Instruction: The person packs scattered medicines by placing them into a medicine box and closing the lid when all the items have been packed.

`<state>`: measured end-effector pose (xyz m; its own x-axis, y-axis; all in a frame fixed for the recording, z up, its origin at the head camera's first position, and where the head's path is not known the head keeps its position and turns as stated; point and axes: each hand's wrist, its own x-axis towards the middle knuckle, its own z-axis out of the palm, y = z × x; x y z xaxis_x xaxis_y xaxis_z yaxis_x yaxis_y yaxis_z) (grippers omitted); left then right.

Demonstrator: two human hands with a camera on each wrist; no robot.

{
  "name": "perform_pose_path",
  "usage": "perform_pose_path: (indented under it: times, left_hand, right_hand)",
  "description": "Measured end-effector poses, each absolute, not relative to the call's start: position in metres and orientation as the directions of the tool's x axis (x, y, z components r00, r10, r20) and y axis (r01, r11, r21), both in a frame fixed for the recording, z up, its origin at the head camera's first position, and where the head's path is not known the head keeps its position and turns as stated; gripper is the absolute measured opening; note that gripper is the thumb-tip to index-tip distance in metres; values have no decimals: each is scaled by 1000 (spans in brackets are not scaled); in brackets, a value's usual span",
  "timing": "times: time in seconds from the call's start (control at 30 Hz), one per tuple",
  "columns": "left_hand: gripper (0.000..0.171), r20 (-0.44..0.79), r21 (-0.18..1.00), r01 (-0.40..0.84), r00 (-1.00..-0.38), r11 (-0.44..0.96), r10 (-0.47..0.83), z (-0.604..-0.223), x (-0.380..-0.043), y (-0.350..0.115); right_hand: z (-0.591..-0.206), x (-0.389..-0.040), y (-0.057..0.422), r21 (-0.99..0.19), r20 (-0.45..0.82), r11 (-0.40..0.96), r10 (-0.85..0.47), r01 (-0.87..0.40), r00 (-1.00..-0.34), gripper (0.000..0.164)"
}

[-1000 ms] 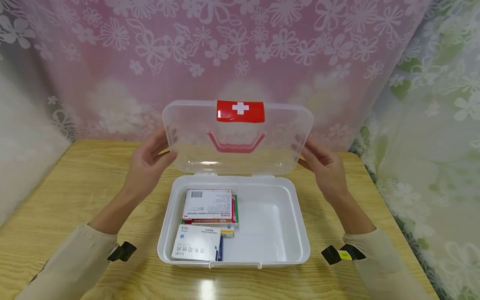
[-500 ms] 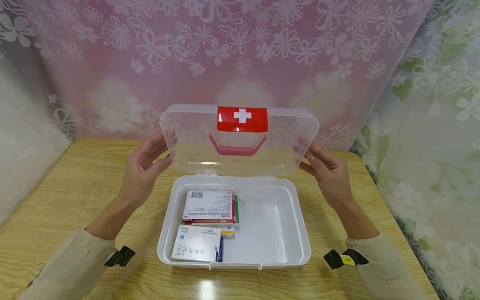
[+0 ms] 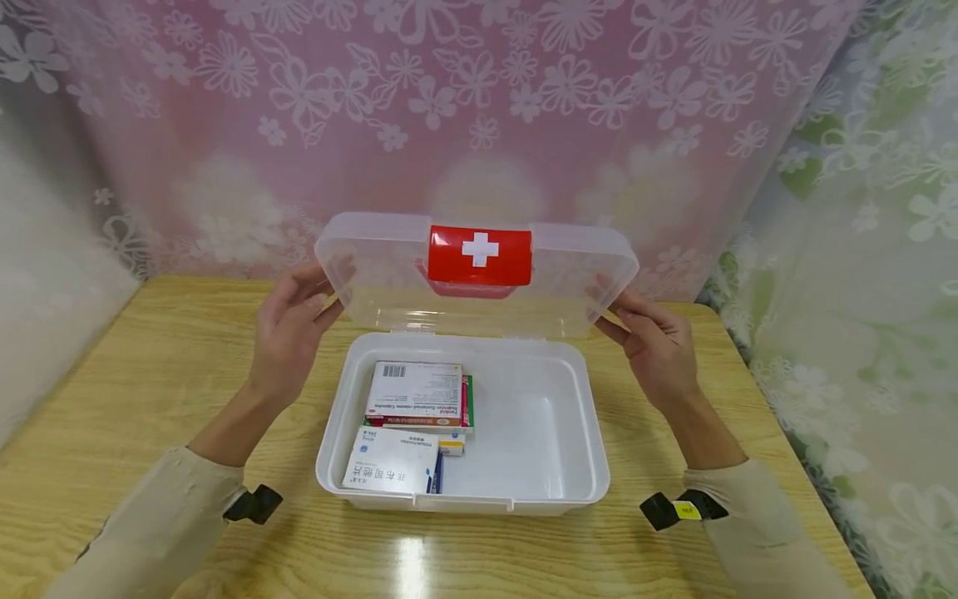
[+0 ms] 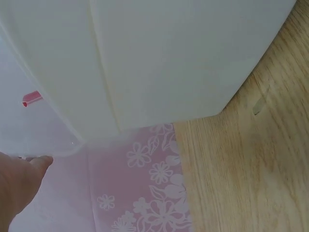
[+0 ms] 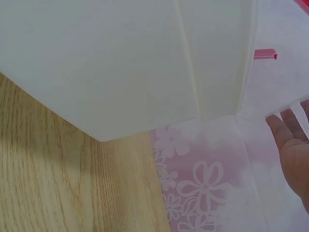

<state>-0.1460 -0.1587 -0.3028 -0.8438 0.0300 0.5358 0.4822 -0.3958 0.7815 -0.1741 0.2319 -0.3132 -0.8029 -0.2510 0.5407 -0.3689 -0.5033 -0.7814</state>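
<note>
A white medicine box stands on the table, its clear lid raised at the back hinges and tilted over toward me. The lid carries a red latch with a white cross, partly covering a pink-red handle. My left hand holds the lid's left edge; my right hand holds the right edge. Some fingers sit behind the clear plastic. In the left wrist view, the box's side wall fills much of the picture. Several medicine boxes lie in the left half of the box.
Below the box spreads a wood-grain table. A pink flowered curtain hangs behind it, with a pale floral curtain at the right. A black strap circles each sleeve.
The lid has tipped further toward me, its red latch coming lower and over the handle. Both hands have stayed at its edges. The box's base has shifted slightly away from me.
</note>
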Motion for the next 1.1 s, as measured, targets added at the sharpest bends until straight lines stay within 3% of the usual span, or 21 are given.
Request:
perform_pose_path:
  times: [0.27, 0.57, 0.8, 1.1]
  left_hand:
    - [12, 500, 751, 437, -866, -495, -6, -303, -144, -158]
    - [15, 537, 724, 464, -844, -511, -6, -307, -135, -158]
    - [29, 565, 683, 480, -825, -551, -18, -306, -128, -157]
    - [22, 564, 699, 485, -826, -526, -13, -306, -120, -155]
  right_hand:
    - [-319, -171, 231, -729, 566, -596, -247, -337, -786, 40]
    - [-326, -160, 229, -689, 584, -643, -219, -334, -782, 41]
    - [-325, -153, 229, -696, 578, -633, -211, -340, -788, 42]
    - [-329, -139, 229, -688, 576, -637, -188, -347, -795, 36]
